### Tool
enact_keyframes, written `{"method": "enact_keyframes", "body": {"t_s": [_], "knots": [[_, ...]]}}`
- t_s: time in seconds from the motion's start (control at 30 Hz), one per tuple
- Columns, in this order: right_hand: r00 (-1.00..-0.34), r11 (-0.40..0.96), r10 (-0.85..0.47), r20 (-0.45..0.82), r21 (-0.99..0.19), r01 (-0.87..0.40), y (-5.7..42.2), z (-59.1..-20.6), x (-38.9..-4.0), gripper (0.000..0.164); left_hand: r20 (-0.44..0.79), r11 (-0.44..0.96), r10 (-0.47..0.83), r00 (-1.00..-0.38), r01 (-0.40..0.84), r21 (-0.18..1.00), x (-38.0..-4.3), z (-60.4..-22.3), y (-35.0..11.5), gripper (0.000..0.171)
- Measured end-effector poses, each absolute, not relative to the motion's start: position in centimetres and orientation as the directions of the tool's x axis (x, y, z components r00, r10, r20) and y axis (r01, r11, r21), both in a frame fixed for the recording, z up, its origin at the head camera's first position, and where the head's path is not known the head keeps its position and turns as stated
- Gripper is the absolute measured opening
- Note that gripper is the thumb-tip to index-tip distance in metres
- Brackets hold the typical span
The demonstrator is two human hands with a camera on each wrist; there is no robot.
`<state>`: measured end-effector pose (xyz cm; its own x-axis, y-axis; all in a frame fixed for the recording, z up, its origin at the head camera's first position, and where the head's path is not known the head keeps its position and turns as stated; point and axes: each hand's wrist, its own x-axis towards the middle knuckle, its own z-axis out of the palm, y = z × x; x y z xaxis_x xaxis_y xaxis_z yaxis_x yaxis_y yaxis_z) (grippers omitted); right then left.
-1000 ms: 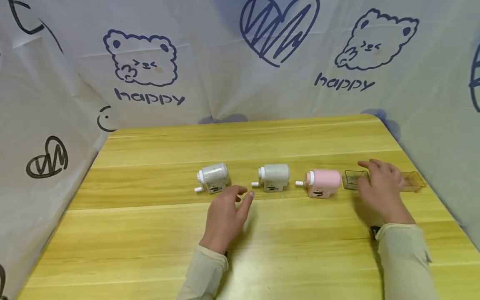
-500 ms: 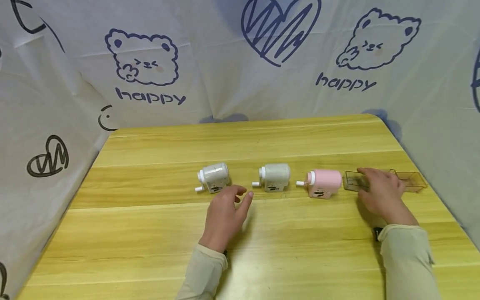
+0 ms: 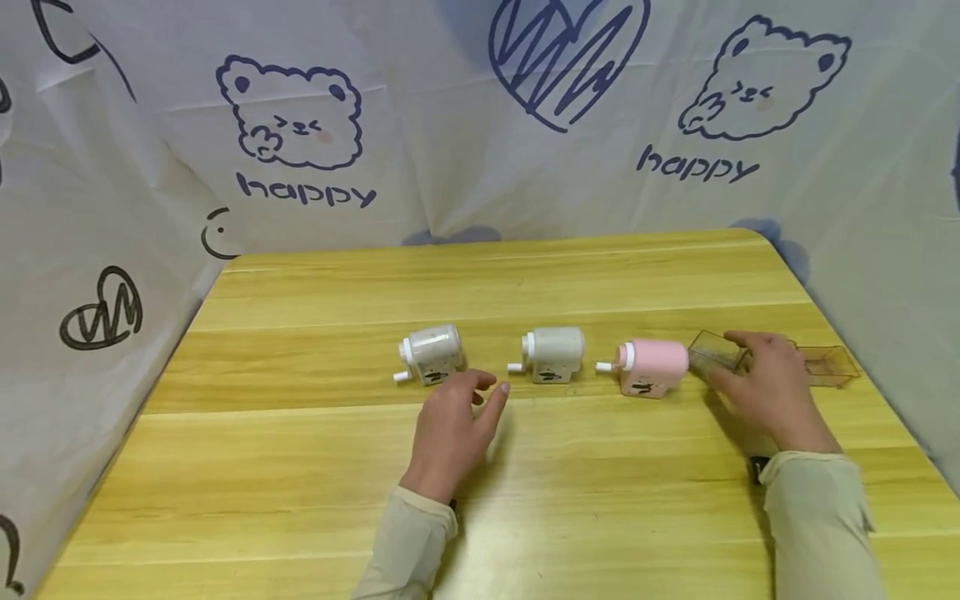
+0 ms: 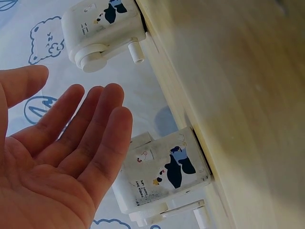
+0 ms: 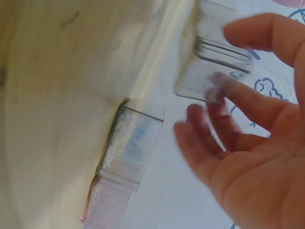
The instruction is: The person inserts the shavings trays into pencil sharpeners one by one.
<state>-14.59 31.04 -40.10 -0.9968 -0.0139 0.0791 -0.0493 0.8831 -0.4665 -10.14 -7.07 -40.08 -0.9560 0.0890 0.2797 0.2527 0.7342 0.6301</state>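
Note:
My right hand [image 3: 776, 392] pinches a clear plastic box [image 5: 207, 78] between thumb and fingers. The box is tilted beside the pink crank pencil sharpener [image 3: 656, 362]. Behind that hand, mostly hidden in the head view, lies a second clear box [image 5: 128, 143]. A pink-tinted clear box [image 3: 828, 362] adjoins it to the right. My left hand [image 3: 450, 433] holds nothing, fingers relaxed, just in front of the left grey-white pencil sharpener [image 3: 435, 346]. Another grey-white sharpener [image 3: 558, 346] stands between that one and the pink one. Both grey-white ones show panda pictures in the left wrist view.
Everything stands on a yellow wood-grain table [image 3: 300, 475]. The pink-tinted box lies close to the table's right edge. A white cloth [image 3: 420, 125] with drawn bears and hearts hangs behind and at the sides.
My right hand has closed on the nearest clear box and tilted it, with its left end swung away from the row of boxes. My left hand has stayed still.

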Motion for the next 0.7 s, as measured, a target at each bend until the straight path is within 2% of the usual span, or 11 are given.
{"method": "enact_keyframes", "body": {"t_s": [0.2, 0.4, 0.5, 0.7], "knots": [[-0.977, 0.793, 0.076, 0.201, -0.605, -0.063, 30.3, -39.7, -14.3, 0.057, 0.275, 0.736, 0.082, -0.958, 0.245, 0.631, -10.1, -40.0, -7.0, 0.038], [-0.918, 0.638, 0.131, 0.375, -0.740, -0.212, 28.8, -39.6, -14.4, 0.050, 0.298, 0.732, 0.080, -0.951, 0.259, 0.630, -10.2, -40.0, -7.1, 0.037], [-0.890, 0.576, 0.107, 0.443, -0.757, -0.308, 27.5, -39.5, -14.3, 0.054, 0.305, 0.732, 0.078, -0.949, 0.263, 0.628, -10.2, -40.0, -7.1, 0.037], [-0.845, 0.506, -0.052, 0.532, -0.715, -0.482, 25.1, -39.5, -13.8, 0.060, 0.312, 0.731, 0.069, -0.947, 0.261, 0.630, -10.2, -40.0, -7.2, 0.036]]}}
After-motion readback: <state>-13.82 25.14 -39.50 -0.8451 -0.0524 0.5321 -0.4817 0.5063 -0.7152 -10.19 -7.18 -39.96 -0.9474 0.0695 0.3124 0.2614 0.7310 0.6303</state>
